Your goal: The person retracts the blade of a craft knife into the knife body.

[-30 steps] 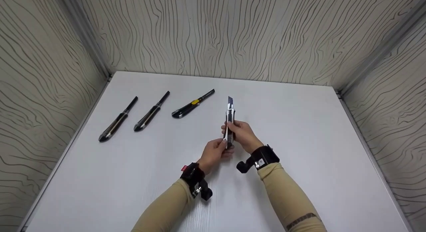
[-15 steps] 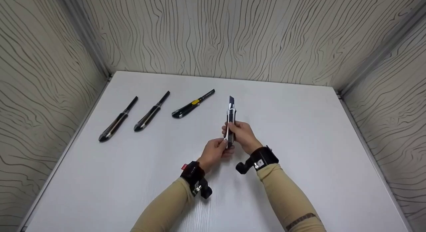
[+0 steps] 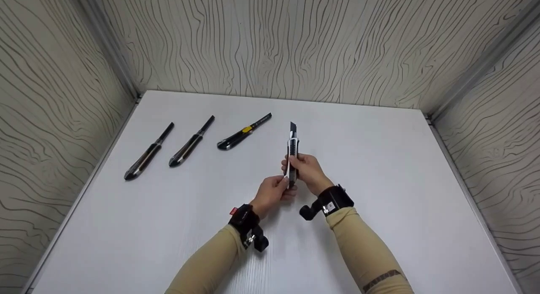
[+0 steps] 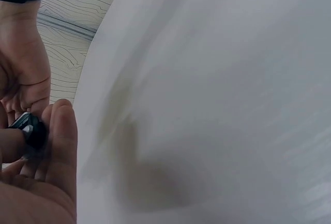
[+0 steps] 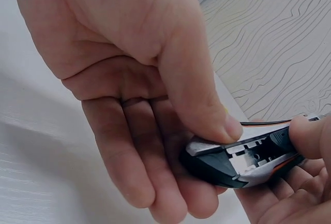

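Observation:
A silver and black utility knife [image 3: 293, 143] is held between both hands near the middle of the table, its dark blade out and pointing to the far wall. My left hand [image 3: 270, 195] pinches the butt end, thumb on top and fingers beneath. My right hand [image 3: 310, 171] grips the handle farther up, its thumb lying along the slider side. In the right wrist view, the knife's dark end and pale slot [image 5: 248, 159] show between the two thumbs. Only the butt end [image 4: 33, 131] is visible in the left wrist view.
Three more utility knives lie on the white table [image 3: 379, 159]: one with a yellow slider [image 3: 244, 133], then a dark one [image 3: 187, 150], and another dark one [image 3: 143, 161] farthest left. Wood-patterned walls [image 3: 270, 41] stand behind and at both sides.
The held knife has tilted very slightly, its blade tip now a little farther right than a second ago. Both hands keep their grip, and the other knives lie still.

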Available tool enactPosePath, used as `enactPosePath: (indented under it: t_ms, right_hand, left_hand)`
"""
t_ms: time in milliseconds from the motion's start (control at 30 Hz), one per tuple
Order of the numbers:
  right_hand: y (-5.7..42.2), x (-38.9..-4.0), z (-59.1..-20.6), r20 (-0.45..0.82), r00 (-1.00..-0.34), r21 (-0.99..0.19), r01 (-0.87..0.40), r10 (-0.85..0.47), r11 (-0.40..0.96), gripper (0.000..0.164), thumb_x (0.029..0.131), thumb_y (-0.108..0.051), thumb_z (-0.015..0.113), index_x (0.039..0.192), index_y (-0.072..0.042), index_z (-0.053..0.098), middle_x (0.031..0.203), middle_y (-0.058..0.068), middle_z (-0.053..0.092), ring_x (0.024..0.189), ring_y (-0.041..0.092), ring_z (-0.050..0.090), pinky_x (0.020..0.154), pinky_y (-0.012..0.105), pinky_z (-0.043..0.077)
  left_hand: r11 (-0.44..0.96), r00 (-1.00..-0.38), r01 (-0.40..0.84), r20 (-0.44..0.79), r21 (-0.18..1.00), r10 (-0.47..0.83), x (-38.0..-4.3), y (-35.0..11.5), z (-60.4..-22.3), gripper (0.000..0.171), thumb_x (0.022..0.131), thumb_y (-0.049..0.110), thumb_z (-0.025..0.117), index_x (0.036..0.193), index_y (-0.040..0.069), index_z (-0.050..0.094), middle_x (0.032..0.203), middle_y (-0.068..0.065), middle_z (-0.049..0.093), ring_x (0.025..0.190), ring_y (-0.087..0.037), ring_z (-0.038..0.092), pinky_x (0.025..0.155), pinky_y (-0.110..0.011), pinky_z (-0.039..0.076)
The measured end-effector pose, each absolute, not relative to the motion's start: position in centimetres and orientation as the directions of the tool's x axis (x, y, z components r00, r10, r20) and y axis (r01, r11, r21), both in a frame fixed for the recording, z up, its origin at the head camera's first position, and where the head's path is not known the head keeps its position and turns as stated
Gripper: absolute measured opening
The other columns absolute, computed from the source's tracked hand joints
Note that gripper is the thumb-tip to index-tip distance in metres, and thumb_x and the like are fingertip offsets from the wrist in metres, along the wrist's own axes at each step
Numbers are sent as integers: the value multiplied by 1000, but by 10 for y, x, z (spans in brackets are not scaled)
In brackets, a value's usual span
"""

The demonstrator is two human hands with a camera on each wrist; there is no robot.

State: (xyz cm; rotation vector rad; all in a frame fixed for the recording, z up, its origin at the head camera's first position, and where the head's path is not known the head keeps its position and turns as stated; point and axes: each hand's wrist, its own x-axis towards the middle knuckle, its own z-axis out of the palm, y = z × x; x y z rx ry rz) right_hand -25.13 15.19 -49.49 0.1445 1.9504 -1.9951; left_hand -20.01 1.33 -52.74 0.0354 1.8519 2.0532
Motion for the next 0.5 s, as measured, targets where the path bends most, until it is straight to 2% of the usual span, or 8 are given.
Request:
enactPosePath:
  t_ms: [67,300,500]
  right_hand:
    - [152,-251,-495,-311,-935,-949,314,-171,9,38,102,-15,50,128,13,51,102,8,69,91,12,68,80,24,56]
    - [150,-251,-495,-317,-936,-948,316,-155,33,36,101,-12,51,129,10,52,102,6,70,91,12,68,85,27,55]
    - [150,-251,-494,-311,-937,-950,314,-160,10,38,100,-11,51,130,12,50,101,7,70,90,13,68,88,30,55]
  left_hand:
    - [-78,-931,-248,-216,966,294,-200,13,-528,29,104,14,44,103,-10,60,98,-22,70,80,-15,67,83,-38,60]
    - [-100,-935,-243,-206,965,287,-199,12,-527,29,103,12,44,101,-12,59,90,-17,68,77,-15,65,81,-39,61]
    - [-96,-939,-236,-201,967,280,-200,12,-527,29,103,12,44,101,-12,60,92,-20,69,78,-16,66,82,-38,61]
